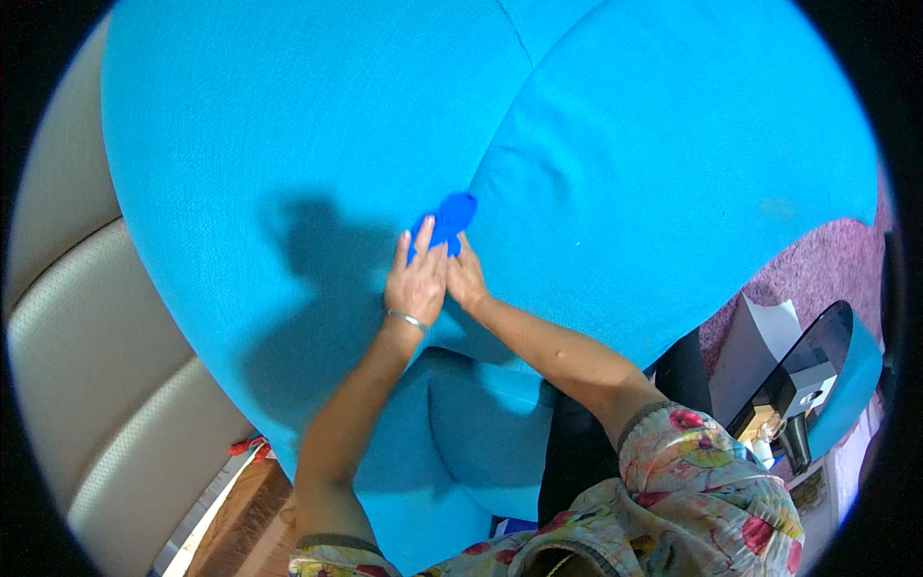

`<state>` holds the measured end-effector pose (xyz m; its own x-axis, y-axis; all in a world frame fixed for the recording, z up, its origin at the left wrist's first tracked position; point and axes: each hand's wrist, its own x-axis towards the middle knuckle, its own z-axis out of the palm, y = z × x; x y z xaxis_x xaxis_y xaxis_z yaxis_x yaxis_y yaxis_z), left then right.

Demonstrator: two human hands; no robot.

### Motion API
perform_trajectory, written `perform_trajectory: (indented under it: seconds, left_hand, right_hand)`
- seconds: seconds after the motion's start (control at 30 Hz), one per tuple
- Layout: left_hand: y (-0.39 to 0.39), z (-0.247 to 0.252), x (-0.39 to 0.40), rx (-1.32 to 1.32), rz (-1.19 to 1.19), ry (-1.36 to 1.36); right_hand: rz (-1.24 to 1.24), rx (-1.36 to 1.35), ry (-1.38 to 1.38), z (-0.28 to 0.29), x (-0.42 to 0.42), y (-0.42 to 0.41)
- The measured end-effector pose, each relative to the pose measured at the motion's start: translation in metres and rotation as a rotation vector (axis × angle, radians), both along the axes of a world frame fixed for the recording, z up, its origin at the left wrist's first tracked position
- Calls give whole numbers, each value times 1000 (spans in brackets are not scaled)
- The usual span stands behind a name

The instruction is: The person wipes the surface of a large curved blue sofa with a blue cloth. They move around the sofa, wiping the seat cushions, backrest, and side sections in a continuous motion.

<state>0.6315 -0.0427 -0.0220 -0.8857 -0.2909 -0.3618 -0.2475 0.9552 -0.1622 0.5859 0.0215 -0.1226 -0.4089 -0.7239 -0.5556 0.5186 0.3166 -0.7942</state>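
A small dark blue object point(458, 213), soft-looking with rounded lobes, lies under my fingers on a large piece of furniture with a bright turquoise fabric cover point(346, 130). From the left, my left hand point(418, 285) rests its spread fingers over the object's left part; a silver bangle circles that wrist. My right hand point(467, 278) touches the object's lower right edge, its fingers close against the left hand. Whether the fingers pinch the object or only press on it is hard to tell. A seam runs through the cover up from the object.
A beige padded headboard or sofa back point(130, 346) borders the left side. At the right, a dark oval tabletop point(793, 360) holds a white box point(806, 389) and a black cylindrical item point(796, 441), near a pink carpet point(815, 267). A red item point(249, 447) sits at lower left.
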Motion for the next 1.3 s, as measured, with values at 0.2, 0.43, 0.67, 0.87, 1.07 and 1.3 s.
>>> perform_trajectory:
  seconds: [0.2,0.43,0.67,0.87,1.07,1.3]
  left_hand:
    - [16,-48,-6,19,48,-293]
    - [-9,-25,-70,-79,8,-262]
    - [19,22,29,9,56,34]
    - [75,4,142,24,133,-4]
    - [72,-47,121,20,85,-208]
    - [66,-39,101,18,63,-280]
  right_hand:
    - [374,194,61,-53,-2,17]
    - [75,-34,-7,-50,-40,-15]
    - [2,-45,-89,-18,47,21]
    - [300,148,-132,3,131,75]
    - [644,138,118,-68,128,86]
    - [-90,354,-812,-20,131,73]
